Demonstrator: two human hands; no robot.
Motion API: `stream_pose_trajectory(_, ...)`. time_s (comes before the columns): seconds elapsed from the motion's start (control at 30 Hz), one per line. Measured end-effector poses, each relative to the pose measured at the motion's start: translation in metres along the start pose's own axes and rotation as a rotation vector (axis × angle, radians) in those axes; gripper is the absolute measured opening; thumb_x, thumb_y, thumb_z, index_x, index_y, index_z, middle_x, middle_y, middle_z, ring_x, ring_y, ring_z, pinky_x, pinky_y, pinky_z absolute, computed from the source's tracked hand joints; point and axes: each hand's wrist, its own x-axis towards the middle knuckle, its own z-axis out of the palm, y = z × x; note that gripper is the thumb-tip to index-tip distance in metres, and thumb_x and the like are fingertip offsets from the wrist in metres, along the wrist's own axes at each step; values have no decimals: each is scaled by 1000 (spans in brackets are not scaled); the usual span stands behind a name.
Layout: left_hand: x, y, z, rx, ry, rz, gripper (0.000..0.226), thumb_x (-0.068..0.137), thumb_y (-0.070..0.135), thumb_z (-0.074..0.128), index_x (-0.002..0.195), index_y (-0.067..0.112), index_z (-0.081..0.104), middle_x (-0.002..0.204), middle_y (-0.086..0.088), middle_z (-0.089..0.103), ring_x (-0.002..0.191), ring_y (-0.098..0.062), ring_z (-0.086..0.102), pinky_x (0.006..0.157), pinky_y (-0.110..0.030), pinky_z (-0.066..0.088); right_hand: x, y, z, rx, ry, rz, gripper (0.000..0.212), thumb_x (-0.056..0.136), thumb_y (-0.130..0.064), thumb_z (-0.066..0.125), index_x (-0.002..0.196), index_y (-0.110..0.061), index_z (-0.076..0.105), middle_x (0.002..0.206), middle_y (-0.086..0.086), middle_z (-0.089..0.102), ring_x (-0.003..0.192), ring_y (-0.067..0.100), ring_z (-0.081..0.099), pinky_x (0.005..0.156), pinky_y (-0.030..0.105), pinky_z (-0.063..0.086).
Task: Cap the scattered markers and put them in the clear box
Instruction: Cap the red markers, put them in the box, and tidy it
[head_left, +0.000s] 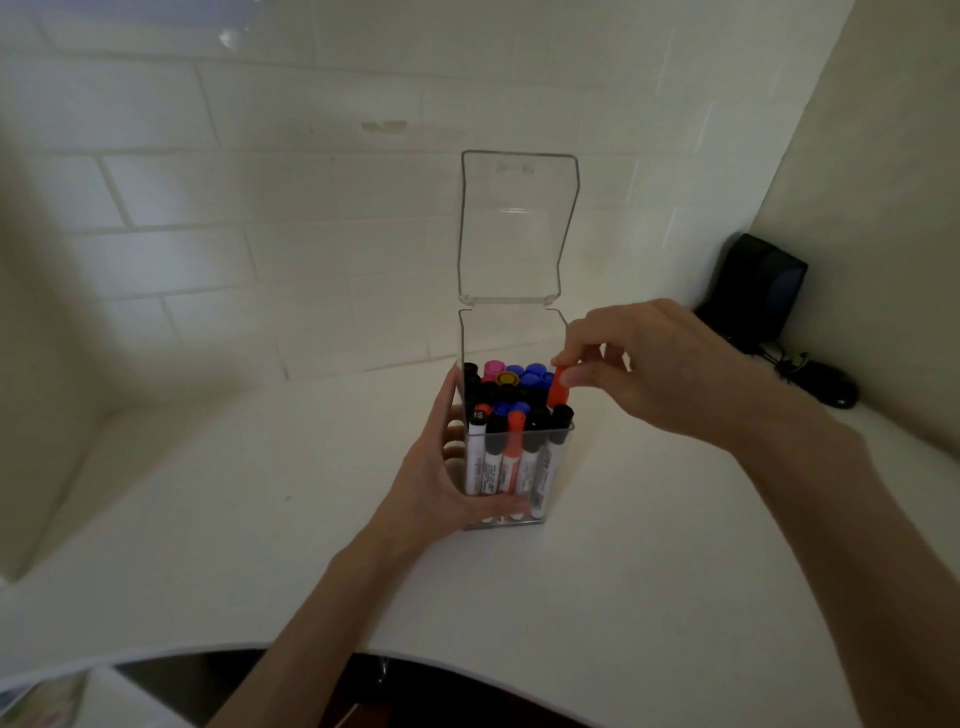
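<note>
Nearly all markers are sitting capped in the clear box (550, 322) at frame centre, left hand (447, 483) gripping its side, right hand (649, 364) pinching the orange-capped marker (558, 388) into the last gap; table (260, 519) is showing no strays.

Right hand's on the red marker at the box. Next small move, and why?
Probably push the red marker straight down until it seats. The right hand pinches its cap, which stands above the neighbouring caps in the clear box; the left hand grips the box, lid open.
</note>
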Motion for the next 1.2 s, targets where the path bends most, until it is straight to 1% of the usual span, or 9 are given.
stream_pose_trajectory(0.33,-3,5,-1,-18,-7,-16,139,61,15,99,161,40,7,144,9,53,125,-14,62,95,-40,59,-11,0,21,259,29,90,9,95,-32,63,97,-27,69,79,-17,66,68,2,63,60,13,44)
stream_pose_trajectory(0.43,-3,5,-1,-17,-5,-17,137,60,20,99,160,41,8,145,7,52,126,-13,62,96,-34,58,-13,-3,31,306,130,103,4,95,-22,63,95,-22,67,74,-18,63,66,7,61,60,13,43)
stream_pose_trajectory(0.5,-3,5,-1,-32,8,-39,132,60,16,100,160,37,17,141,4,57,124,-16,63,96,-39,59,-11,-6,37,302,188,74,5,96,-13,61,96,-16,65,80,-14,63,71,5,58,64,12,42)
stream_pose_trajectory(0.7,-3,5,-3,-68,41,-70,116,57,15,101,150,32,35,131,2,64,115,-21,69,88,-48,62,-2,-6,36,185,194,6,8,93,-9,63,95,-14,70,86,-4,63,77,10,57,69,25,43)
stream_pose_trajectory(0.83,-2,7,-3,-45,53,-84,116,55,25,102,149,34,34,132,4,62,115,-22,69,86,-50,62,-2,-1,24,128,80,32,17,93,-37,61,94,-23,70,78,-7,61,75,13,55,69,33,47)
stream_pose_trajectory(0.93,-3,9,-3,-39,54,-70,115,55,26,102,147,39,35,130,9,63,116,-22,68,86,-49,62,-5,1,25,158,82,61,25,91,-48,59,93,-25,70,78,-8,62,75,11,57,66,29,45)
stream_pose_trajectory(1.03,-3,11,-3,-43,58,-69,115,55,25,102,147,41,35,131,8,63,116,-22,68,87,-49,62,-4,-5,26,154,220,16,18,91,-41,65,100,-26,70,90,-10,61,88,8,54,74,19,39)
stream_pose_trajectory(1.1,-3,11,-3,-38,58,-77,115,55,27,102,146,44,35,129,8,63,116,-20,69,87,-48,62,3,-13,25,74,285,-47,20,89,-30,70,108,-24,69,100,-8,64,100,11,53,85,22,40)
stream_pose_trajectory(1.2,-3,11,-2,-37,59,-87,116,54,24,102,147,42,34,127,5,65,111,-19,71,86,-48,63,20,-28,30,-225,122,-90,27,91,-29,66,118,-25,68,111,-5,68,111,17,51,92,31,37)
